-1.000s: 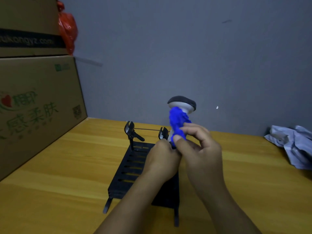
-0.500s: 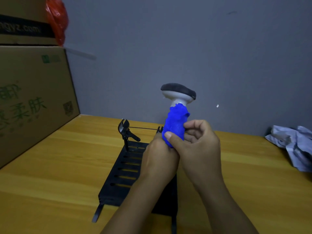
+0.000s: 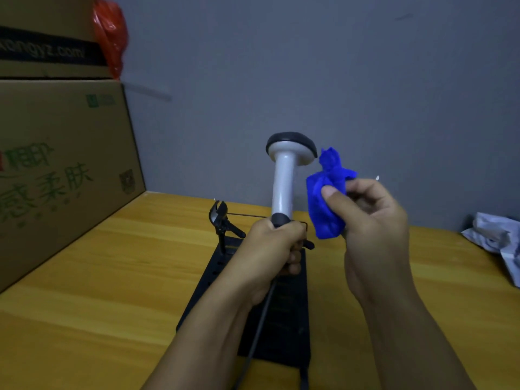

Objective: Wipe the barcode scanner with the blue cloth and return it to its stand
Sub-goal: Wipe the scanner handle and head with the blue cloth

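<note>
My left hand (image 3: 270, 249) grips the bottom of the barcode scanner (image 3: 285, 175), a light grey handle with a black-rimmed head held upright above the stand. Its black cable runs down past my left wrist. My right hand (image 3: 371, 220) holds the bunched blue cloth (image 3: 327, 198) just right of the scanner, apart from it. The black slotted stand (image 3: 284, 319) lies on the wooden table under both hands, with a black clip (image 3: 222, 220) upright at its far left corner.
Large cardboard boxes (image 3: 56, 170) are stacked at the left, with a red plastic bag (image 3: 111, 38) on top. Crumpled grey-white wrapping (image 3: 498, 243) lies at the table's right edge. A grey wall stands close behind the table (image 3: 112, 277).
My right hand has pulled the blue cloth off the scanner's handle and moved it to the right. The handle is now bare. My left hand still holds the scanner upright.
</note>
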